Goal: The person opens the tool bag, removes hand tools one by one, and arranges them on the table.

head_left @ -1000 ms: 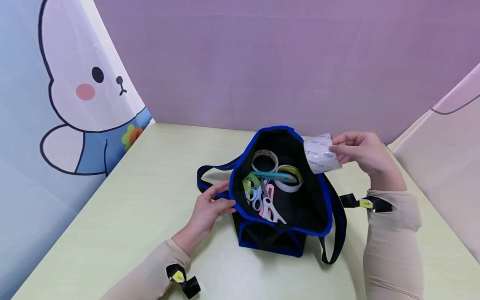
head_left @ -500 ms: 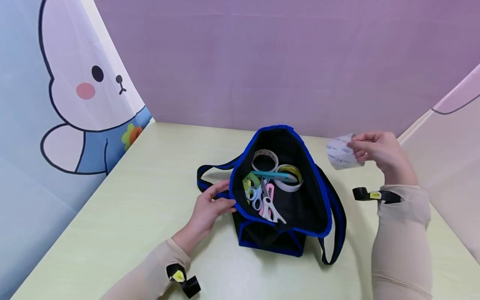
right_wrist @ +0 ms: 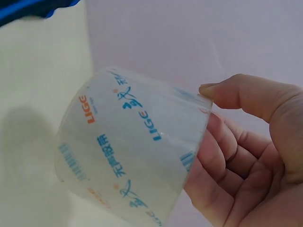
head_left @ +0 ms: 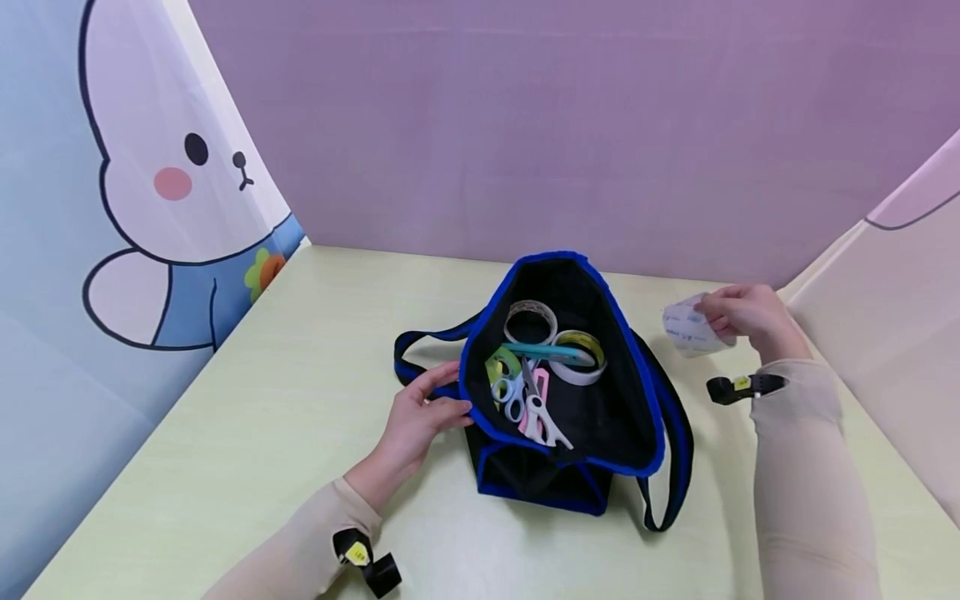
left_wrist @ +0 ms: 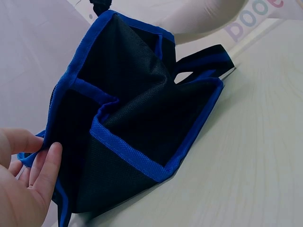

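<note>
A black tool bag with blue trim stands on the table with its mouth facing up. At its left rim, my left hand pinches the fabric edge; the left wrist view shows thumb and fingers on the blue trim. To the right of the bag, my right hand grips a wide roll of packing tape by one edge. Blue and orange print covers the packing tape in the right wrist view. Inside the bag lie white-handled scissors, blue-handled scissors and tape rolls.
A teal utility knife, a green tape dispenser and a pink-handled tool also lie in the bag. Strap handles loop out left and right. Purple cloth hangs behind the pale table.
My right hand has carried the packing tape roll rightward from above the bag's right rim, then slightly lower. The left hand and the bag have stayed put.
</note>
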`<state>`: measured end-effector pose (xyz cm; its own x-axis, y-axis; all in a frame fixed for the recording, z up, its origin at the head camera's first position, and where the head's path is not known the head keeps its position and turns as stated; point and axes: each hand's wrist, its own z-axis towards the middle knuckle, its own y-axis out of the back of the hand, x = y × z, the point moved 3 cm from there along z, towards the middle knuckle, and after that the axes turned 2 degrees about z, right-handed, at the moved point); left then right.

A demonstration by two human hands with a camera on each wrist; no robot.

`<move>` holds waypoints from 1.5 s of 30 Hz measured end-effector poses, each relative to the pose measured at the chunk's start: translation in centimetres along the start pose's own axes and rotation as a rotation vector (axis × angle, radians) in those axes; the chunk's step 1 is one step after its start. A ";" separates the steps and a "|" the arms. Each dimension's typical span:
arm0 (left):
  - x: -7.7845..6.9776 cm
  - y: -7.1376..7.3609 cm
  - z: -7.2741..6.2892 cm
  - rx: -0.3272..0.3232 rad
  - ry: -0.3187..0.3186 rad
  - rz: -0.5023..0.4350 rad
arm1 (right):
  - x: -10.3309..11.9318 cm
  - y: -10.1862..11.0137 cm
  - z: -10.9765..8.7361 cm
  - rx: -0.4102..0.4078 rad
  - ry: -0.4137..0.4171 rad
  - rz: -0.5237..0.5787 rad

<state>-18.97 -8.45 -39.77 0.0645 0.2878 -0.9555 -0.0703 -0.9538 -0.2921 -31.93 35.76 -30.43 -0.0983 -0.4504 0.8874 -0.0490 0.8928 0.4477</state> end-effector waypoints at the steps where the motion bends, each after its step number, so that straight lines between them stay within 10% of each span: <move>1: 0.0 0.0 0.0 -0.002 0.000 -0.002 | -0.4 -0.1 0.3 0.000 -0.003 -0.012; 13: 0.2 0.0 0.0 0.009 0.003 -0.007 | -3.4 -1.8 1.8 0.023 -0.047 -0.030; 45: 0.5 0.1 0.4 0.002 -0.002 0.006 | -3.4 -4.0 3.2 0.057 -0.025 -0.075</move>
<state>-19.35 -8.35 -40.31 0.0625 0.2825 -0.9572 -0.0728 -0.9553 -0.2867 -34.54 33.73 -35.56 -0.1172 -0.5168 0.8481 -0.1132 0.8553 0.5056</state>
